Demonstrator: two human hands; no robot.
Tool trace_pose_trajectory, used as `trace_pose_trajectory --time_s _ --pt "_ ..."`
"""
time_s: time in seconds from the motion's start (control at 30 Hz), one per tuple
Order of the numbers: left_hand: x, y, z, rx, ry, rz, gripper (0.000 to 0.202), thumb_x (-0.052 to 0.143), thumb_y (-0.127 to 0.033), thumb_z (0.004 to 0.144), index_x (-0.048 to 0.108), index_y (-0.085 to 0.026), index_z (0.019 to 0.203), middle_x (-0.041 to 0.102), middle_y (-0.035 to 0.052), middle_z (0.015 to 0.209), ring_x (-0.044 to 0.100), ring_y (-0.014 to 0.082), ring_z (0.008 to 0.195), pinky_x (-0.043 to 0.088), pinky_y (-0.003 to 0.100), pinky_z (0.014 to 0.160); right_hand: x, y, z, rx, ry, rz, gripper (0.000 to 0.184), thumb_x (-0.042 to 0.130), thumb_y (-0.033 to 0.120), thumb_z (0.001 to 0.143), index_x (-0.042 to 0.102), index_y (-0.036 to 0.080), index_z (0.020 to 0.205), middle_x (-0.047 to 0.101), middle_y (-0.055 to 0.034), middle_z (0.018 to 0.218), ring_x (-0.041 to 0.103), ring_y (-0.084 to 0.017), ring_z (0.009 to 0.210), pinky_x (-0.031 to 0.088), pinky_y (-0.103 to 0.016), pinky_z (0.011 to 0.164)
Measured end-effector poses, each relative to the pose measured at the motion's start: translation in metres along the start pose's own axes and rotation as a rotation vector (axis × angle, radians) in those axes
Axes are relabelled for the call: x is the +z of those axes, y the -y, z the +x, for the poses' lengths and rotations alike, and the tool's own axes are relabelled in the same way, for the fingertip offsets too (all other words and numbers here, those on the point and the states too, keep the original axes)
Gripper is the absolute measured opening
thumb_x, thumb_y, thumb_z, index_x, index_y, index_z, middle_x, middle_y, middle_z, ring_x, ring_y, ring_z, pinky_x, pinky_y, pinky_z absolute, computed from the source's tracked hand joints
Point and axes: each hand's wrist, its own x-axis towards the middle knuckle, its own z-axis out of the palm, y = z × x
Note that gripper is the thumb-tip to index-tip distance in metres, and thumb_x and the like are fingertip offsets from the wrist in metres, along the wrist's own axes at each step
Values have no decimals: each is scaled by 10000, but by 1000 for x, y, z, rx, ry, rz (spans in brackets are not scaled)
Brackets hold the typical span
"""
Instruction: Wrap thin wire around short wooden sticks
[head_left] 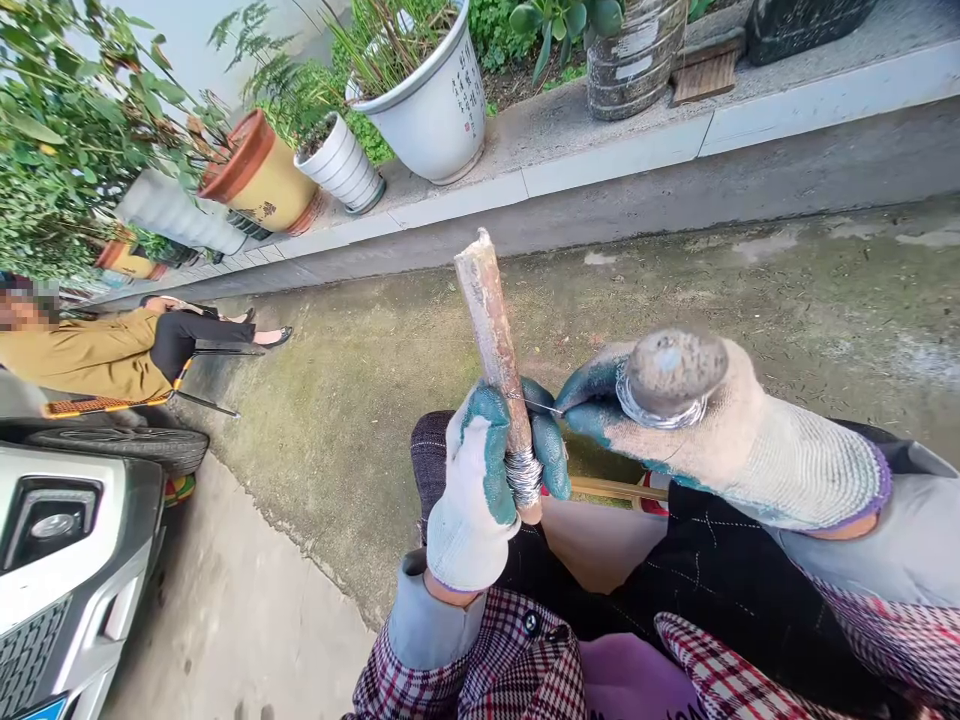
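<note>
My left hand (478, 480), in a white glove with green coated fingers, is wrapped round a rough wooden stick (491, 320) that points up and slightly left. Silvery wire (523, 475) is wound in a coil near the stick's lower end. From the stick a thin stretch of wire runs across to my right hand (675, 430), gloved alike, where thumb and finger pinch it. The same hand also holds a grey, round-ended piece (675, 368) with several turns of wire about it; its lower part is hidden in the palm.
Potted plants, among them a large white pot (427, 105), line a low tiled ledge (600, 165) beyond the concrete ground (337, 370). At left a person (97, 355) sits on a chair beside a white car (67, 540). My lap (720, 560) lies below my hands.
</note>
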Motion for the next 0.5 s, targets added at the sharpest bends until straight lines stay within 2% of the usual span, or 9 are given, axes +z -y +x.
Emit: trace_pose_trajectory --time_s 0.17,0.23,0.4,0.5 --pt "4 -3 0 -109 136 -132 420 517 -593 965 678 -212 887 542 -39 507 467 119 340 402 240 318 2 10 6 85 -167 -24 130 815 310 732 744 201 741 727 -17 723 674 -196 658 538 -252 534" --pt "6 -2 0 -120 158 -167 432 508 -594 968 681 -208 884 532 -45 495 445 113 316 398 238 305 3 14 8 92 -168 -16 132 817 313 727 741 206 737 725 -16 724 670 -195 671 541 -254 544" --pt "4 0 0 -100 70 -47 424 525 -623 940 642 -221 871 527 -45 486 458 124 330 395 245 329 3 15 6 105 -170 -13 153 841 332 734 751 210 758 741 -14 763 666 -182 698 552 -245 583" --pt "2 2 -2 -63 58 26 428 533 -628 932 627 -216 862 538 -37 499 470 126 350 376 254 352 2 12 4 105 -145 -39 170 846 343 744 760 208 799 738 -14 795 665 -180 724 539 -232 586"
